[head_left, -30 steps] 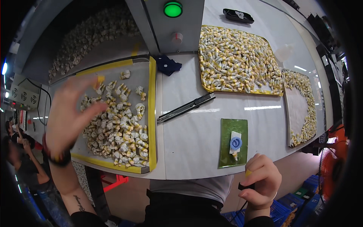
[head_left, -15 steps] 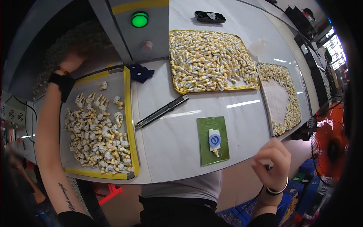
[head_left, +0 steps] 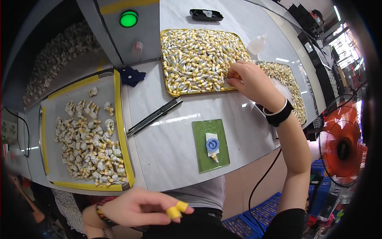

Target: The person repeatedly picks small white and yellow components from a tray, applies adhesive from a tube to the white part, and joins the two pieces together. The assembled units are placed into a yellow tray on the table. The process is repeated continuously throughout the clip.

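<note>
My right hand (head_left: 244, 77) is at the near right part of a yellow-edged tray (head_left: 197, 93), which is filled with small white-and-yellow tapered pieces (head_left: 199, 59). Its fingers are curled into a pinch; what lies between them is hidden. My left hand (head_left: 147, 209) hovers over my lap, fingers stretched to the right, two of them wrapped in yellow bands, with nothing visible in its grasp. Between the hands, a green mat (head_left: 207, 161) carries a white pad with a blue round disc (head_left: 212, 144) on it. One small piece (head_left: 215, 157) sits just below the disc.
At left, a yellow-taped tray (head_left: 122, 135) holds bulkier white-and-yellow pieces beside a chamber with a pale heap (head_left: 59, 55). A dark bar (head_left: 155, 115), navy cloth (head_left: 131, 75), black case (head_left: 206, 15) and squeeze bottle (head_left: 257, 44) lie about. An orange fan (head_left: 342, 147) stands right.
My left hand has come out of the chamber at the far left, down to my lap. My right hand has moved from the table's front right edge up to the middle tray.
</note>
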Demonstrator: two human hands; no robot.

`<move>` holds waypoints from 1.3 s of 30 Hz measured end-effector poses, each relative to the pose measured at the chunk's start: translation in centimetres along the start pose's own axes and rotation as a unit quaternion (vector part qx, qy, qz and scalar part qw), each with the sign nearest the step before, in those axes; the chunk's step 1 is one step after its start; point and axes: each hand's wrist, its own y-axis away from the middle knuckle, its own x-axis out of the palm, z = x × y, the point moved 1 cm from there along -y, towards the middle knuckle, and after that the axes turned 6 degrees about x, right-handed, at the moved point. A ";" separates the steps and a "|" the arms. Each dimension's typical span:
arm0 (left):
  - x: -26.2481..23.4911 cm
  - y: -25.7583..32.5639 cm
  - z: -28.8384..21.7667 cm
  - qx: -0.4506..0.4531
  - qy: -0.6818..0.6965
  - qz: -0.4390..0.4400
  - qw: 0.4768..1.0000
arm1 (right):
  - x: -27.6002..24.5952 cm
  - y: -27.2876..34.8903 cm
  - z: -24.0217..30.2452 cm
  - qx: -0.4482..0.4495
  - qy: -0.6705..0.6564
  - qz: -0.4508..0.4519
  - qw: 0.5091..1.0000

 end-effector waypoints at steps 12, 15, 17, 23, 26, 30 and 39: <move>-1.7 -3.2 5.6 0.206 0.231 -0.117 0.944 | -1.8 8.6 6.3 -0.094 -0.282 0.021 0.954; -1.9 -3.4 5.3 0.189 0.245 -0.075 0.948 | -0.7 10.2 7.0 -0.068 -0.284 0.052 0.955; -1.5 -3.6 4.9 0.180 0.233 -0.104 0.950 | 0.0 10.7 6.9 -0.083 -0.228 0.022 0.970; -1.5 -3.7 5.5 0.193 0.238 -0.107 0.946 | 0.9 10.3 7.3 -0.146 -0.096 -0.022 0.984; -1.0 -3.8 5.0 0.171 0.232 -0.123 0.950 | 1.9 10.1 7.3 -0.163 -0.030 -0.035 0.986; -1.4 -3.7 5.6 0.169 0.238 -0.091 0.952 | 1.8 10.2 7.9 -0.190 -0.002 -0.015 0.982; -1.0 -3.9 5.8 0.169 0.259 -0.095 0.946 | 1.2 10.7 8.2 -0.208 0.037 -0.010 0.977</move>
